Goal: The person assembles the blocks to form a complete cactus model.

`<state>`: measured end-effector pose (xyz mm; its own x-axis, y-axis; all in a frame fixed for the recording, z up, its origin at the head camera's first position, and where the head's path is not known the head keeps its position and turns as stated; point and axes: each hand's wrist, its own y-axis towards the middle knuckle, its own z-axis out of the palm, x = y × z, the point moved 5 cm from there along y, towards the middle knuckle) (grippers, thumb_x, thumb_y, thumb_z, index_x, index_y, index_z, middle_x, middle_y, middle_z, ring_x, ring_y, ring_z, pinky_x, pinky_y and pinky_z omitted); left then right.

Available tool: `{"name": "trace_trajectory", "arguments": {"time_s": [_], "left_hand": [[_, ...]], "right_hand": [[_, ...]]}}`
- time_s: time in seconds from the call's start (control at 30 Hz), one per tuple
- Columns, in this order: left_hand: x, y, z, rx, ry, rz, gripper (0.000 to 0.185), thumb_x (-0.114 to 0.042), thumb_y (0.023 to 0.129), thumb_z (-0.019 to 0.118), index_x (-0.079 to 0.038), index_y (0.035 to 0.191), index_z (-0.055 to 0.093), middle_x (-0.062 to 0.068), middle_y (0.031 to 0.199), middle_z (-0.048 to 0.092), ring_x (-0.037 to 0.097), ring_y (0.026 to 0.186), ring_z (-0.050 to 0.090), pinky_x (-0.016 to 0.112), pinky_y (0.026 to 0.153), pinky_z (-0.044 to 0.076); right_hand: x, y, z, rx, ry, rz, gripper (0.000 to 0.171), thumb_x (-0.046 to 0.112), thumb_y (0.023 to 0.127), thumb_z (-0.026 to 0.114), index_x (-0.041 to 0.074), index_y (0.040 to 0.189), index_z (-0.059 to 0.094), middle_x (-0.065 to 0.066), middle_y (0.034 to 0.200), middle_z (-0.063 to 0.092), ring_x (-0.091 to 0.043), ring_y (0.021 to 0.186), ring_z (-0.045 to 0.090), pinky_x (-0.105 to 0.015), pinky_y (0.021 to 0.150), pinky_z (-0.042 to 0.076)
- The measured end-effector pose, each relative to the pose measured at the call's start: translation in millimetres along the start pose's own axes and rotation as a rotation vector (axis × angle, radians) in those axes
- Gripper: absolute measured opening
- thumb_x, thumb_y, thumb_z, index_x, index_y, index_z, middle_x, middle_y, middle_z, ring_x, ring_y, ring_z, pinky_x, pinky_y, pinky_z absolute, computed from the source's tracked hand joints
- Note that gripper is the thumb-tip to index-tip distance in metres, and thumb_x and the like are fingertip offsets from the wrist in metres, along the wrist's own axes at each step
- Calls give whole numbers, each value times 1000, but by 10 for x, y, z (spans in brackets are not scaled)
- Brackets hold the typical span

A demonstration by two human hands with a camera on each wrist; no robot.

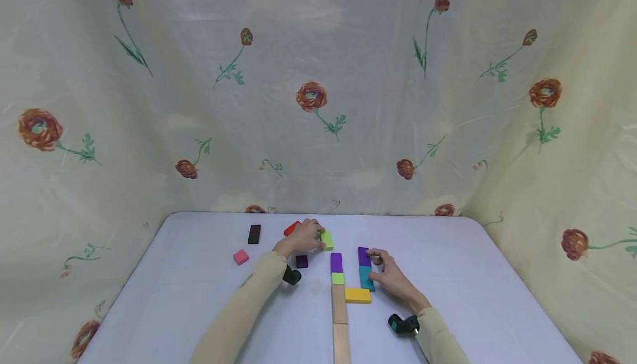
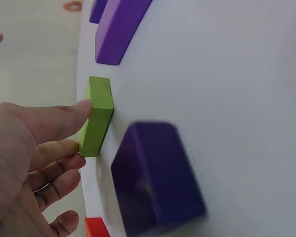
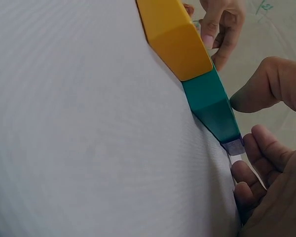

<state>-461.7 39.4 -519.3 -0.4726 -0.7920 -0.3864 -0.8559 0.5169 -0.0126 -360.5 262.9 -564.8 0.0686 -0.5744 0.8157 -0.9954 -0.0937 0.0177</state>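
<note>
Left hand (image 1: 303,237) has a pinching grip on the lime block (image 1: 327,239); right hand (image 1: 390,275) pinches the purple block (image 1: 364,256), just past the teal block (image 1: 366,278). Looks mid-placement; next needs careful lining up on the tabletop (image 1: 473,275).

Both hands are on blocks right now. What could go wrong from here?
1. The left hand pinches the lime block close to the dark purple block and red block; dragging it might knock either one.
2. The right hand touches the purple block lined up with the teal block and yellow block; a push may skew that row.
</note>
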Motion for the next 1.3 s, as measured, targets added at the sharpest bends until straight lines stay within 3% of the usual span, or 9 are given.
{"name": "trace_trajectory", "arguments": {"time_s": [0.3, 0.73, 1.3], "left_hand": [[-80, 63, 90, -11, 39, 25, 47, -36, 80, 67, -15, 122, 58, 1, 125, 50, 18, 115, 41, 43, 100, 31], [-249, 30, 93, 23, 70, 87, 47, -32, 82, 65, -15, 125, 56, 4, 128, 49, 22, 116, 41, 49, 100, 30], [-267, -2, 76, 49, 38, 89, 46, -30, 83, 64, -15, 125, 55, 3, 128, 48, 22, 118, 40, 51, 102, 27]], "right_hand": [[-14, 16, -8, -2, 33, 34, 56, 7, 77, 63, 16, 128, 41, -5, 128, 42, -24, 113, 37, -47, 95, 30], [11, -1, -13, -10, 50, 35, 56, 7, 76, 62, 16, 128, 41, -5, 128, 42, -25, 114, 37, -49, 97, 29], [12, 4, -9, -17, 36, 43, 56, 7, 76, 62, 15, 128, 41, -7, 128, 41, -26, 113, 37, -50, 95, 31]]}}
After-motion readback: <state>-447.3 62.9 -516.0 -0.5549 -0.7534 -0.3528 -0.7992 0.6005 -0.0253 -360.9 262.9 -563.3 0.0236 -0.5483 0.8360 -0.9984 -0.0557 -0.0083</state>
